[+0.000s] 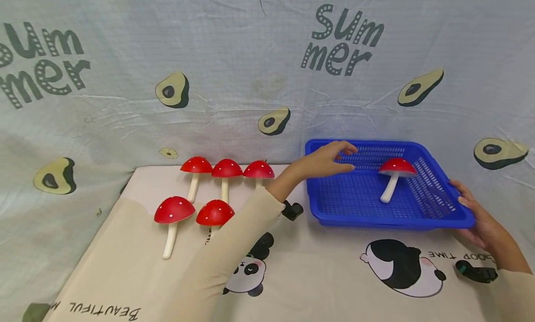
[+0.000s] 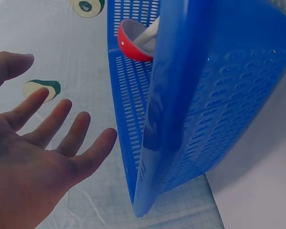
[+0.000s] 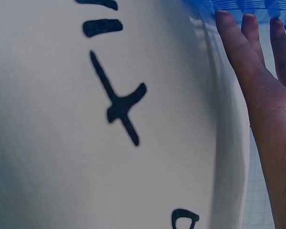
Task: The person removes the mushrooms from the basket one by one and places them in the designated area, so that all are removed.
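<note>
A blue plastic basket (image 1: 342,199) stands at the right of the table, with a toy mushroom (image 1: 397,166) lying in it, red cap up and white stem toward me. My left hand (image 1: 328,160) hovers over the basket's left side with nothing in it. Its fingers are spread in the left wrist view, beside the basket wall. My right hand (image 1: 480,220) holds the basket's right rim, thumb side over the edge and other fingers underneath. In the right wrist view those fingertips (image 3: 224,19) touch the basket's underside.
Several more red-capped mushrooms (image 1: 174,210) lie in two rows on the table's left half; my left forearm partly covers some stems. The table wears a printed cloth (image 1: 317,275). A curtain with avocado prints (image 1: 234,80) hangs right behind the basket.
</note>
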`<state>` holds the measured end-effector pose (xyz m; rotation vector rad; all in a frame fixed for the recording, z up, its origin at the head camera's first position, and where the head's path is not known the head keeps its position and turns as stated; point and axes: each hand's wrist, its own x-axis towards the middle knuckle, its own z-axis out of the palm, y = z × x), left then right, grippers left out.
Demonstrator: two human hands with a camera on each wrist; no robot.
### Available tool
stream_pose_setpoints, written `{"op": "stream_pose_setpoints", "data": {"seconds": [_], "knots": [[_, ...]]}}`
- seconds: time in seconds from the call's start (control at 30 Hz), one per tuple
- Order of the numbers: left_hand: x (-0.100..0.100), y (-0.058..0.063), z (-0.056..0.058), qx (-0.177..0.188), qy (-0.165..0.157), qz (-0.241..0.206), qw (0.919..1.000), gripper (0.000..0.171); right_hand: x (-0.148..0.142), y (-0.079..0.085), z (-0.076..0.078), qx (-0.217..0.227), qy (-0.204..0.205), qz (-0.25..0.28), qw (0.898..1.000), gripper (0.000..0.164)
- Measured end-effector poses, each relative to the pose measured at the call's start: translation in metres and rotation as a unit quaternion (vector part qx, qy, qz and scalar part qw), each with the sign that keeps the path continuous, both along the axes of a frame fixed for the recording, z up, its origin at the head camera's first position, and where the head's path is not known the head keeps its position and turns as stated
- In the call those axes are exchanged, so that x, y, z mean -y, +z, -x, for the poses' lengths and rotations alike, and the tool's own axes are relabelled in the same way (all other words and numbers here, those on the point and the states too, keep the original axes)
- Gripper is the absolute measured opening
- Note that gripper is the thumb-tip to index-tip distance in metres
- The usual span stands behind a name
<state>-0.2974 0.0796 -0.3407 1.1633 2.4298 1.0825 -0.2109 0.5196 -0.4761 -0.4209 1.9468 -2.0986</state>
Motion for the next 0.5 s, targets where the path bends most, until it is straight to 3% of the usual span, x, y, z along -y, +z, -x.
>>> {"op": "stream_pose_setpoints", "data": {"seconds": [0.5], "knots": [[-0.013, -0.002, 0.015, 0.065, 0.027, -0.026, 0.9972, 0.046, 0.001, 0.001, -0.002, 0.008, -0.015, 0.007, 1.0, 0.053]]}}
